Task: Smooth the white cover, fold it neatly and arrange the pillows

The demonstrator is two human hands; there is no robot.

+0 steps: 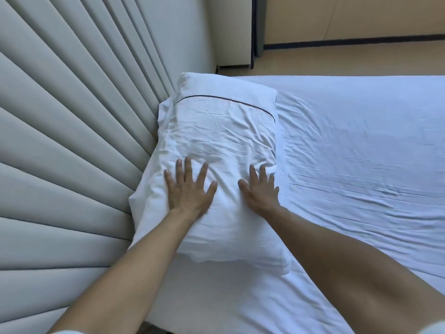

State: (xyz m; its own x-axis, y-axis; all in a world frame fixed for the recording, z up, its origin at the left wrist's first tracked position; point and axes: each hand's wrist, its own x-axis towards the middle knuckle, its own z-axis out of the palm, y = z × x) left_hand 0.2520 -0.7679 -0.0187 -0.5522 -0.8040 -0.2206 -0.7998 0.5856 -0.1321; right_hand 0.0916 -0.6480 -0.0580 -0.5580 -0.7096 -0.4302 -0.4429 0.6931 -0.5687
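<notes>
Basically both sets of fingers (185,168) spread straight and flat, gripping nothing. Left hand (189,189) and right hand (261,191) press palms-down side by side on the pillow (216,131), near its 6 o'clock half. Pillow is wrinkled, with a dark piping line near 12 o'clock, lying on the white cover (361,153), its 9 o'clock edge touching the padded headboard (60,116). Floor (349,59) at 12 o'clock.

Padded grey headboard (60,131) with ribbed channels fills my left side. Beyond the bed I note a tan floor (349,59), a pale wall (361,15) with dark baseboard (349,41), and a cream cabinet (231,30) beside a dark upright frame (255,27).
</notes>
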